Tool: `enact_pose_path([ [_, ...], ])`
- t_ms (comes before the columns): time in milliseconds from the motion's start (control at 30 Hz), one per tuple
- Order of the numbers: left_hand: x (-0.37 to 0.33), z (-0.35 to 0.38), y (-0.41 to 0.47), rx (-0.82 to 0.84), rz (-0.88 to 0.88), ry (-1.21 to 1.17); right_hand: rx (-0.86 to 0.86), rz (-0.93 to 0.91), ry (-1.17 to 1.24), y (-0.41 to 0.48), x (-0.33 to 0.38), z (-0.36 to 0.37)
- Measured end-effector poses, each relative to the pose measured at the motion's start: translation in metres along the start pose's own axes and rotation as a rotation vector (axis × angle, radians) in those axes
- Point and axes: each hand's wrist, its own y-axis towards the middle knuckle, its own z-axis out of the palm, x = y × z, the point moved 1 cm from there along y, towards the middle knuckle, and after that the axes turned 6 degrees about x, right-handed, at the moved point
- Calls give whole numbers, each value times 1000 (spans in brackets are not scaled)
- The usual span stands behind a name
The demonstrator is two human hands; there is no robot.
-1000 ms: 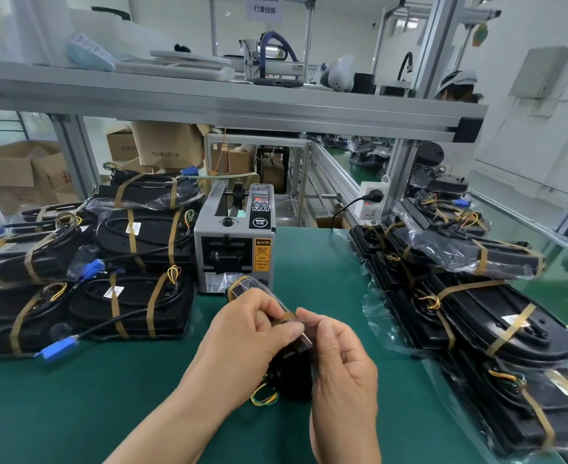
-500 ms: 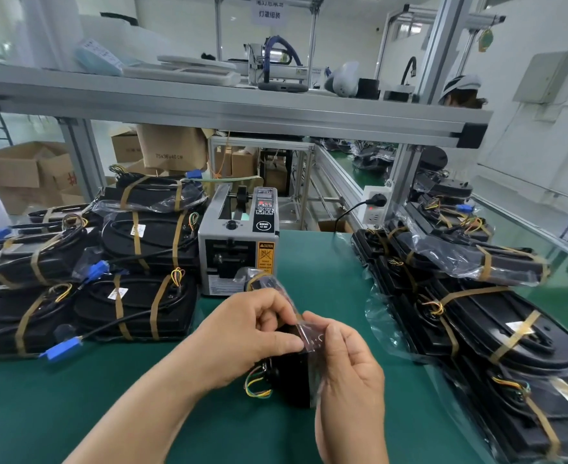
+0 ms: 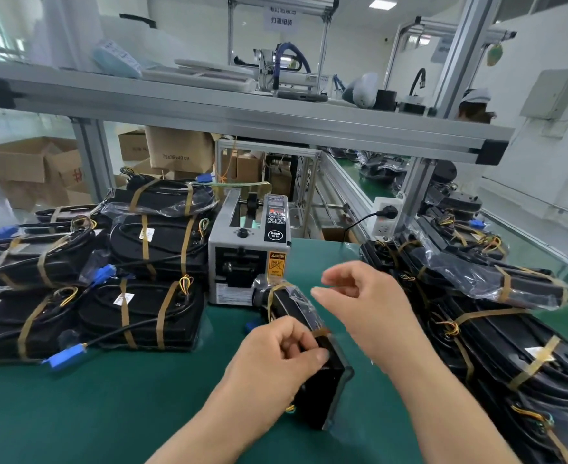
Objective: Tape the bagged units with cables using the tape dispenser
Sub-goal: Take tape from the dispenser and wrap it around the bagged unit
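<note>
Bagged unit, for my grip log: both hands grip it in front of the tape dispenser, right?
Not both: only the left hand grips the bagged unit in front of the tape dispenser; the right hand hovers clear of it, as the head view shows.

Released the bagged unit (image 3: pixel 304 333) with the right hand (image 3: pixel 363 299) and lifted that hand clear, toward the worktop's far edge and the tape dispenser (image 3: pixel 249 252); left the unit gripped by the left hand (image 3: pixel 276 360) alone.

A factory packing line: aluminium-frame workbench (image 3: pixel 242 123), green mat (image 3: pixel 75 413), stacked cardboard boxes (image 3: pixel 179 149), taped bagged units (image 3: pixel 142 313).
</note>
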Motion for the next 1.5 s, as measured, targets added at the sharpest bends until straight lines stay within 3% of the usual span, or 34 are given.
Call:
enact_pose_path([
  [167, 2, 2, 1, 8, -13, -4, 274, -8, -506, 38, 18, 25],
  [300, 5, -1, 2, -7, -20, 20, 270, -67, -621, 45, 18, 35],
  [467, 7, -5, -1, 13, -2, -6, 223, -66, -651, 48, 15, 41],
  [667, 6, -9, -4, 36, 11, 25, 182, 115, -233, 51, -6, 42],
  [767, 0, -17, -2, 85, -13, -10, 119, 96, -207, 49, -13, 45],
  [833, -1, -29, 9, -27, -53, -209, 102, 52, -265, 49, -12, 45],
  [900, 7, -49, 30, -262, -154, -464, 95, 7, -344, 48, -10, 43],
  [1000, 19, -76, 64, -496, -335, -659, 80, -63, -468, 45, -5, 43],
  [1367, 24, -76, 113, -439, -516, -900, 54, -79, -411, 44, -7, 43],
  [1500, 19, -69, 120, -530, -517, -960, 57, -76, -389, 45, -8, 42],
])
